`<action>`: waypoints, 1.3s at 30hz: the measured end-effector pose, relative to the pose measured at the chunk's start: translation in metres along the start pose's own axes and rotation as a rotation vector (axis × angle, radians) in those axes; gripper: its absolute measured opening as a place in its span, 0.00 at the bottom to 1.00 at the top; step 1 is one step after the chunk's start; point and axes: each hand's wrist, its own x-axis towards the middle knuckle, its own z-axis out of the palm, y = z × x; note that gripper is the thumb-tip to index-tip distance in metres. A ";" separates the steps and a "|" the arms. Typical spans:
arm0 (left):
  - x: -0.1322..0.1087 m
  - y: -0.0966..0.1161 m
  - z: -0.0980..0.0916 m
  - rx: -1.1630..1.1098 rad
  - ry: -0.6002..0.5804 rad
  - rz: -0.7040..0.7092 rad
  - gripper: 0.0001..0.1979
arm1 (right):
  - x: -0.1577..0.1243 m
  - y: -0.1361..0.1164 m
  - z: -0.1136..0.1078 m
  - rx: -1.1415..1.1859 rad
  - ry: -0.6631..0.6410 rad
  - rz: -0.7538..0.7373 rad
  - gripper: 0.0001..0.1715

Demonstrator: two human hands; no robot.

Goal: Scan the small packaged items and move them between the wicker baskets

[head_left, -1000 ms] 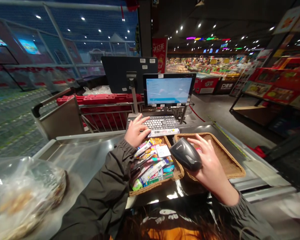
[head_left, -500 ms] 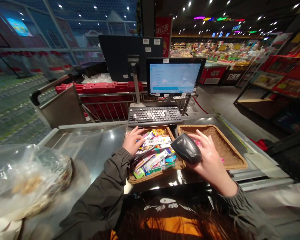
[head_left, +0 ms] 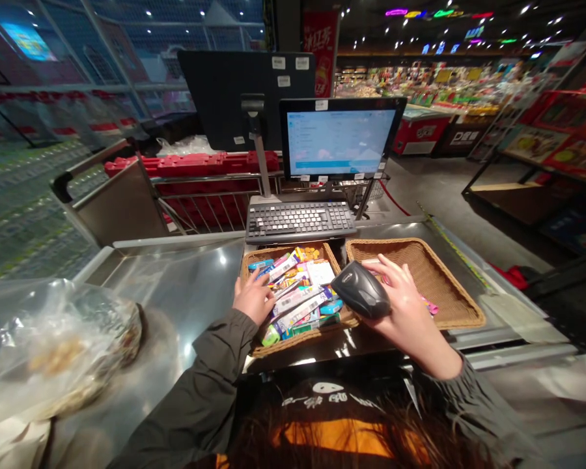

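Note:
My left hand point(head_left: 252, 298) rests over the left side of a wicker basket point(head_left: 260, 352) heaped with small colourful packets point(head_left: 300, 301). Its fingers are spread and lie on the packets, with no packet clearly gripped. Wrapped around a black barcode scanner point(head_left: 362, 290), my right hand point(head_left: 406, 306) hovers at the basket's right side, and the scanner head points left toward the packets. Behind that hand is a second wicker basket point(head_left: 439, 273). A small pink item point(head_left: 430, 305) inside it is partly hidden by my right hand.
A keyboard point(head_left: 300, 219) and a lit monitor point(head_left: 339, 143) stand beyond the baskets. On the left of the metal counter point(head_left: 195, 280) lies a clear plastic bag point(head_left: 63, 345). A cart point(head_left: 122, 195) with red items is behind the counter.
My left hand has moved left and slightly toward me, and the packets beneath it lie differently. The scanner stays in my right hand. The view has tilted down a little.

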 end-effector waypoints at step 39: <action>0.160 0.284 0.256 0.331 -0.891 0.871 0.29 | -0.055 0.180 -0.061 -0.120 0.280 0.483 0.20</action>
